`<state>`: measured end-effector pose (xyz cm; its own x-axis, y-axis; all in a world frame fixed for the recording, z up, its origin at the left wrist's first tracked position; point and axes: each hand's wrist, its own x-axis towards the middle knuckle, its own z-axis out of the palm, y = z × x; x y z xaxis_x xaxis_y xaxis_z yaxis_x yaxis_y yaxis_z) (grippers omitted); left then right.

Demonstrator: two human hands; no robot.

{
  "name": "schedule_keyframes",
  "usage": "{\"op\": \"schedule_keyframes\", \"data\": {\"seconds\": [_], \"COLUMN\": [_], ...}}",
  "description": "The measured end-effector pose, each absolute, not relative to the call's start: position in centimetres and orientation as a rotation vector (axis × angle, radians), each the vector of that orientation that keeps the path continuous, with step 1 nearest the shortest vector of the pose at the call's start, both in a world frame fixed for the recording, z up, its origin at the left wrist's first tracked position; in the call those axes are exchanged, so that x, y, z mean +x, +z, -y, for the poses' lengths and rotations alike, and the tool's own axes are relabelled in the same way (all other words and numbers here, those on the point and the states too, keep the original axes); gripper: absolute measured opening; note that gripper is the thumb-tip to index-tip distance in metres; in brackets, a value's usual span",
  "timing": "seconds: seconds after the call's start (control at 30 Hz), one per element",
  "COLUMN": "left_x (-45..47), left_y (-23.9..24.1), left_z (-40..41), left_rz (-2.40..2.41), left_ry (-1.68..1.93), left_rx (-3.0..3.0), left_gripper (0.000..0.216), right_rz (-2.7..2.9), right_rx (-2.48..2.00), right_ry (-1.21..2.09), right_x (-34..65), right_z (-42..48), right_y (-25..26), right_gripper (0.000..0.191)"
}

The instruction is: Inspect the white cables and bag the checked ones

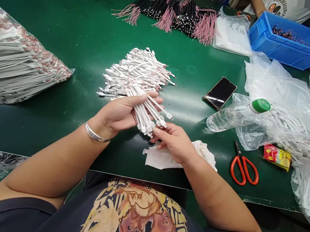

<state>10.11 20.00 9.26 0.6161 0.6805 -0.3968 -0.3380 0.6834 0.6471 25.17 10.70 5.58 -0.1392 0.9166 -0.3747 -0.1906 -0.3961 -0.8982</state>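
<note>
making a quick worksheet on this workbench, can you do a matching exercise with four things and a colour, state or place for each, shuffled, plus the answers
Things:
1. white cable bundle
2. scissors
3. phone
4. bottle

Descriptions:
A. clear and green-capped
B. lying across the left hand, with the right hand at its connector ends
C. flat on the table, dark-screened
D. orange-red handled

Pairs: 1-B, 2-D, 3-C, 4-A

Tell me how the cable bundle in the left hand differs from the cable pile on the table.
The cable bundle lies across the left hand; the cable pile rests on the table. The cable bundle is smaller than the cable pile. Both are mostly white.
</note>
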Motion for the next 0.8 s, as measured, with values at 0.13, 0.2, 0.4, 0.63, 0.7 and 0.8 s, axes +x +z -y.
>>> {"op": "schedule_keyframes", "data": {"seconds": [0.13,0.2,0.4,0.63,0.7,0.8], "left_x": [10.04,9.96,9.88,9.87,9.88,9.95], "left_y": [9.35,9.36,9.31,9.43,9.38,9.23], "left_z": [-20.06,-20.13,-20.16,-20.19,-20.24,-20.30], "left_rz": [-0.675,-0.669,-0.656,-0.665,-0.662,-0.672], "left_ry": [0.629,0.630,0.625,0.621,0.623,0.635], "left_rx": [0.564,0.563,0.557,0.551,0.556,0.562], "left_gripper": [0.026,0.026,0.026,0.026,0.026,0.024], "right_rz": [0.870,0.857,0.854,0.825,0.813,0.823], "right_rx": [-1.253,-1.253,-1.264,-1.267,-1.273,-1.295], "right_ry": [1.620,1.608,1.604,1.615,1.633,1.689], "right_x": [25.33,25.41,25.47,25.51,25.55,25.62], "right_z": [-10.73,-10.75,-10.76,-10.81,-10.80,-10.76], "right_y": [5.70,5.76,5.82,5.87,5.82,5.71], "right_gripper": [0.021,0.021,0.021,0.022,0.023,0.025]}}
